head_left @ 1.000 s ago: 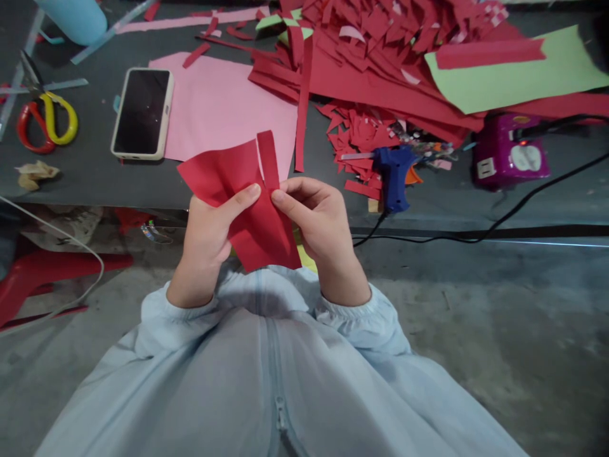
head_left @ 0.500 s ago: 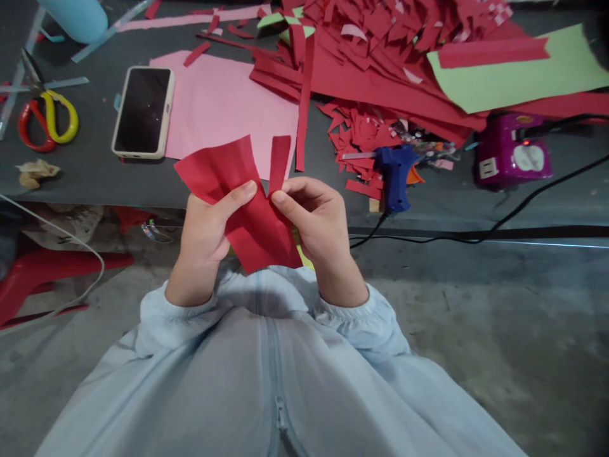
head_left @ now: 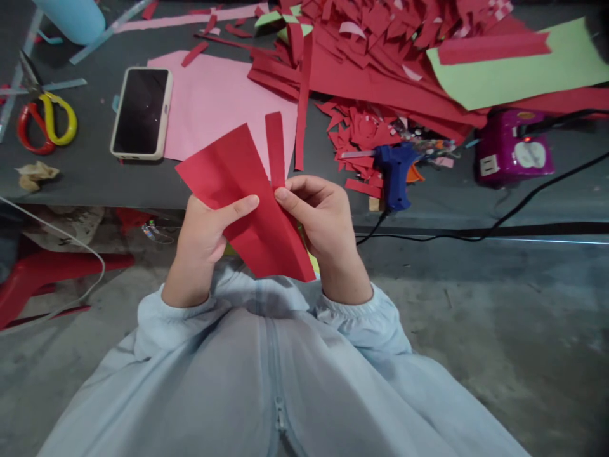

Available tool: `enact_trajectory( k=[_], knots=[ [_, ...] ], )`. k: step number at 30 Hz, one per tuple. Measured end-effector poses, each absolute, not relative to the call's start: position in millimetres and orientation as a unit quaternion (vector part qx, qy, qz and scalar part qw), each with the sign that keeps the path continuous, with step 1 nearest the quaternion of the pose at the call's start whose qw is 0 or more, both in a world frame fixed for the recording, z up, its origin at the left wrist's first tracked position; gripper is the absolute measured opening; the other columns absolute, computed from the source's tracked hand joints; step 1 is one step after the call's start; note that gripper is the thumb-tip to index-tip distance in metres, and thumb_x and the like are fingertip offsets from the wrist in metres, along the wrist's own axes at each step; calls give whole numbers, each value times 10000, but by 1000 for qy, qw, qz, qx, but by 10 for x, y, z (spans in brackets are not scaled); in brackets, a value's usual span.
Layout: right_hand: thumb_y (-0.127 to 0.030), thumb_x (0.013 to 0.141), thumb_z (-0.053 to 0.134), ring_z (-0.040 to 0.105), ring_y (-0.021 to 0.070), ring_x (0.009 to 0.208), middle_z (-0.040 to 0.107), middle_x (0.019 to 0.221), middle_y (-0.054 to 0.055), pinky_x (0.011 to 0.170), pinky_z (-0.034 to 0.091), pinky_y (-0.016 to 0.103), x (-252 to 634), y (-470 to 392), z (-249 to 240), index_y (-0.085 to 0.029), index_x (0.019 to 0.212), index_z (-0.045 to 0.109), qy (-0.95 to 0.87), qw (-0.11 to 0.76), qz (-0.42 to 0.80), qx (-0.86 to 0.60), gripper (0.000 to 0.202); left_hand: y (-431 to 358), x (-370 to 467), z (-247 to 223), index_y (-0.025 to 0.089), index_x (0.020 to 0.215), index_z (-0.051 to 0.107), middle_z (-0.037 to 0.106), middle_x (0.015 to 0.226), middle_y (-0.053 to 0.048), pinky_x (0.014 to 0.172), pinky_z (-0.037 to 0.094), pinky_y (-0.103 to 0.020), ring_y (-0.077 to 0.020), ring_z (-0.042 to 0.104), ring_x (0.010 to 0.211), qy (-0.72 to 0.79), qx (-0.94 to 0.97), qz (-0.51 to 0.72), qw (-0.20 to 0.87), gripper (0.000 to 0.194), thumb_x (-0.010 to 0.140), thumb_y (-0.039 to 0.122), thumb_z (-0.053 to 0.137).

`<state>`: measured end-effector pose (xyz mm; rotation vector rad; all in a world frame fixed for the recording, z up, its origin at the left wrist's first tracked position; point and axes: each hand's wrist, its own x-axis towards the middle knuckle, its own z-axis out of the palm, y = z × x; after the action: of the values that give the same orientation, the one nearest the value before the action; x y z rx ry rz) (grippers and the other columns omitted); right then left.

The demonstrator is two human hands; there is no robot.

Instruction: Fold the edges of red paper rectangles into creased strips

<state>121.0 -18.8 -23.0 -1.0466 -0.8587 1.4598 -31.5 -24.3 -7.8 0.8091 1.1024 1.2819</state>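
Note:
A red sheet of paper (head_left: 247, 203) is held in front of my body, over the table's near edge. My left hand (head_left: 204, 228) grips its left side, thumb on top and fingers hidden beneath. A narrow strip (head_left: 275, 146) stands away from the sheet's upper right, split from it by a gap. My right hand (head_left: 318, 212) pinches this strip between thumb and forefinger at the bottom of the gap. Below the pinch, the strip and the sheet still look joined. Behind the red sheet, pink paper (head_left: 223, 95) lies flat on the table.
A phone (head_left: 143, 114) and scissors (head_left: 47, 120) lie to the left. On the right are a blue glue gun (head_left: 394, 174), a purple power box (head_left: 514, 152) with black cables, and green paper (head_left: 514, 82). Red paper scraps (head_left: 380, 25) are heaped at the back. A blue bottle (head_left: 76, 19) stands far left.
The gap between strip and sheet has grown longer. The strip reaches higher, and the sheet's lower end has shifted right and down. Both hands keep their grip.

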Motion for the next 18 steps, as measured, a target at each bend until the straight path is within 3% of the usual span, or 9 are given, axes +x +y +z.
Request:
enact_trajectory(
  k=[6,11,18],
  knots=[
    [-390,705,837,623,78,662,708,736,-50,636,537,206,1194,-211,-257,-234,741,714,-381,569,586,-432,202,-225,-301,-102,320,843,707,771,975,51,959,584,-471,-282,699,1082,484,344,564,574,373,556,264,938],
    [-443,688,838,633,98,690,715,767,-36,665,548,236,1205,-215,-263,-236,751,713,-391,562,572,-452,250,-217,-303,-106,299,843,717,771,946,51,936,596,-447,-257,716,1010,485,340,572,568,353,568,224,925],
    [-475,605,874,555,77,554,655,640,-44,556,510,226,1261,-178,-229,-210,703,698,-379,513,623,-453,333,-216,-302,-102,300,849,723,771,970,22,918,605,-458,-265,726,968,488,336,575,565,352,571,221,924]
  ],
)
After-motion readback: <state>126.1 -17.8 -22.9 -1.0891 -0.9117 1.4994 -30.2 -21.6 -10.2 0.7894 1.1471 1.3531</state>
